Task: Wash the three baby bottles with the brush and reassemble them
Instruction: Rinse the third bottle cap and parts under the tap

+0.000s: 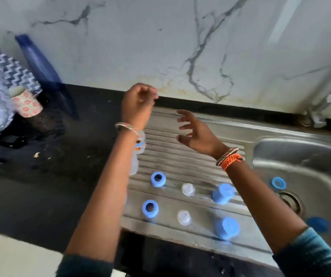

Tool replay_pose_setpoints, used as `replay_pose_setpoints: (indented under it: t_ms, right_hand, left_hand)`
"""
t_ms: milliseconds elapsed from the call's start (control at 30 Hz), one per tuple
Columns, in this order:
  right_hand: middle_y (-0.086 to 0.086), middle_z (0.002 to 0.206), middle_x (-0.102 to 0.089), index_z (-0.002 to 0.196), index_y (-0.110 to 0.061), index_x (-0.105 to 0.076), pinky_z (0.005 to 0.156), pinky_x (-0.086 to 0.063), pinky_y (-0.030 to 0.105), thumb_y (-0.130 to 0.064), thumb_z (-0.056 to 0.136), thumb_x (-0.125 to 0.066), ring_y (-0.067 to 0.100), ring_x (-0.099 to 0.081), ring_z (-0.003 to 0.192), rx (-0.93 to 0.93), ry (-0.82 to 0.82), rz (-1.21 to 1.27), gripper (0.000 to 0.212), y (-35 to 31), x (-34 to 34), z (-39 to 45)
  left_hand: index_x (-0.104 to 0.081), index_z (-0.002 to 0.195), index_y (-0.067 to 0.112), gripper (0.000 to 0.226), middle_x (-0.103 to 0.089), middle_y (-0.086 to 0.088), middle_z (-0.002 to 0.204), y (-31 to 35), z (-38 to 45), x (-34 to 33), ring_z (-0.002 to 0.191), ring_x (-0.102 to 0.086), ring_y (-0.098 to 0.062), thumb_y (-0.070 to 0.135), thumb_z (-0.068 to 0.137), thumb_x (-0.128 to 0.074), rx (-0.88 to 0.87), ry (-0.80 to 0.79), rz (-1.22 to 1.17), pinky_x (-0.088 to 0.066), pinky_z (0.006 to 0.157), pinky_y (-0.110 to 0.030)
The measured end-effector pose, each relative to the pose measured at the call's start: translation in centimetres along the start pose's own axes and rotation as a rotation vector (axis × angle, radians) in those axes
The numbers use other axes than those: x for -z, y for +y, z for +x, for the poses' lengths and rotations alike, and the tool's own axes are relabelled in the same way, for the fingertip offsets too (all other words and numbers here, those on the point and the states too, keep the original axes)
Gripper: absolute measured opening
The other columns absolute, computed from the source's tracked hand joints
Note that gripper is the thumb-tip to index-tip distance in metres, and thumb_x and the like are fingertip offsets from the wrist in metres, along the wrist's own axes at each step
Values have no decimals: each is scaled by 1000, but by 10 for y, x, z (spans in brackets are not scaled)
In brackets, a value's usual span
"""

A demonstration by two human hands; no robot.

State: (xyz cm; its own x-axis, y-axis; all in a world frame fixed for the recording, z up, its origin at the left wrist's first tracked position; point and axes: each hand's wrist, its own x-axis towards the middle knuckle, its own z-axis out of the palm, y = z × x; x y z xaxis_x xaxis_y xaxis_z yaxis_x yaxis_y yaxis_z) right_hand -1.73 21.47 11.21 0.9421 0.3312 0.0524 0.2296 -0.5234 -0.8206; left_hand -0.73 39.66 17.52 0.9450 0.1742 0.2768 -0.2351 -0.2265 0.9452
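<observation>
Head view, left hand point(138, 102) loosely curled, empty, right hand point(195, 130) spread, empty, above drainboard point(180, 156), blue rings point(158, 179), caps point(223, 193)

Two empty hands point(138, 102) above blue bottle parts point(158, 179)

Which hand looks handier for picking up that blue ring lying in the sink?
Probably the right hand: its arm already stretches beside the basin holding the blue ring, and it is open.
</observation>
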Motion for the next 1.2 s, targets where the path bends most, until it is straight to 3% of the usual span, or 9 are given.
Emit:
replay_pose_setpoints:
  t_ms: [100,200,433,567,733,833,1000,1100,1200]
  right_hand:
    - [1,107,-61,126,-8,-55,73,-48,10,-1,82,-65,15,-62,88,-83,106,-114,45,39,61,-41]
    - [9,98,-72,103,-6,-70,80,-48,25,0,83,-60,23,-66,90,-306,218,-258,23,120,134,-98]
    - [11,114,-68,105,-9,-70,95,-45,34,0,80,-56,31,-60,110,-659,19,-383,31,314,191,-183]
    - [15,126,-57,123,-13,-60,97,-41,34,-15,86,-63,32,-52,118,-626,-124,-396,37,372,182,-187]
    - [15,122,-50,118,-11,-62,91,-47,41,-22,89,-59,34,-48,115,-498,-222,-534,32,397,168,-172]
    - [18,105,-63,92,-5,-70,85,-48,36,-14,84,-63,34,-60,101,-464,47,-300,13,393,172,-169]
    - [13,98,-66,96,-4,-67,79,-48,21,-7,90,-61,21,-62,90,-421,478,357,9,326,237,-160]
    - [5,83,-66,88,-13,-65,70,-49,26,-5,93,-54,11,-60,73,-354,569,558,14,279,280,-162]
    - [6,83,-62,87,-10,-61,65,-48,23,-7,98,-45,10,-57,71,-265,564,599,19,247,302,-168]
  left_hand:
    - [-56,76,14,16,-60,-4,70,7,-21,-126,49,-56,5,6,89,-57,142,-306,-173,-43,46,-12]
    - [-57,72,17,20,-62,-5,75,-13,-61,-261,63,-58,-11,37,67,-55,247,-601,-24,-44,59,-24]
    - [-50,63,19,22,-57,-4,70,-78,-129,-409,65,-54,-16,18,84,-56,544,-670,126,-46,47,-22]
    - [-52,64,15,20,-64,-18,84,-123,-146,-443,75,-62,-29,18,84,-56,684,-610,229,-55,72,-43]
    - [-53,69,15,11,-61,-13,84,-134,-155,-451,79,-57,-22,23,75,-51,791,-517,203,-49,72,-36]
    - [-57,74,19,24,-60,-2,80,-123,-155,-449,74,-53,-19,5,89,-45,833,-449,121,-40,63,-26]
    - [-59,119,10,27,-62,6,100,-70,-144,-462,83,-56,-6,2,95,-48,542,-432,-16,-46,56,-13]
    - [-53,118,16,27,-62,8,94,-27,-137,-477,73,-60,3,3,94,-52,414,-420,-229,-50,61,-16]
    - [-59,100,18,16,-66,-3,89,2,-133,-488,74,-63,-14,6,89,-60,302,-294,-286,-53,61,-28]
